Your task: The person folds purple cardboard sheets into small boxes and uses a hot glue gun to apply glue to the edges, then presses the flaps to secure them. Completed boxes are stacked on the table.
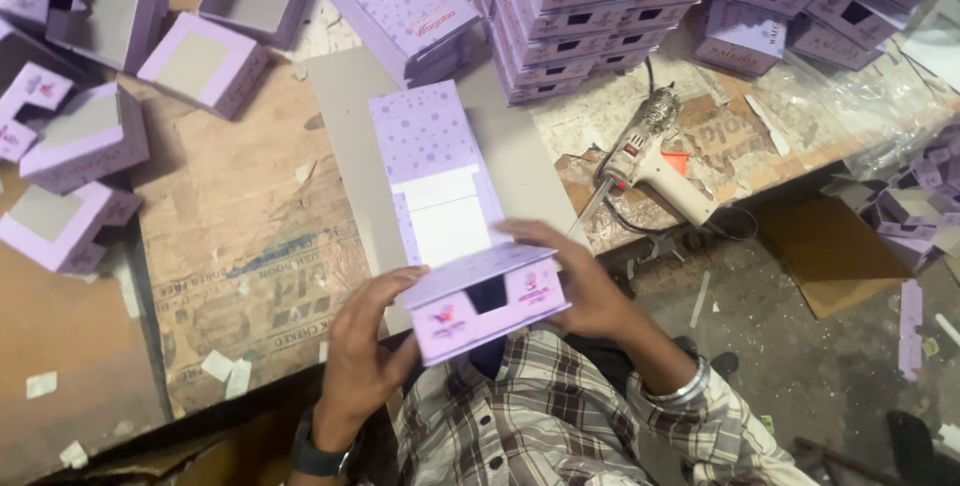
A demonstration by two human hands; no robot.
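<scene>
Fingers of both hands, left hand point(362, 351) and right hand point(580, 281), clamp the lilac box point(485, 301) at the surface's near edge; even pressure keeps its corners square.

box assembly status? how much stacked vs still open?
Done: a tall stack of closed lilac boxes stands at the back, with more to its right. In hand: the left hand and right hand press a lilac box onto its dotted wrap. Left: several open trays lie at the left. The glue gun lies idle beside the work.
</scene>
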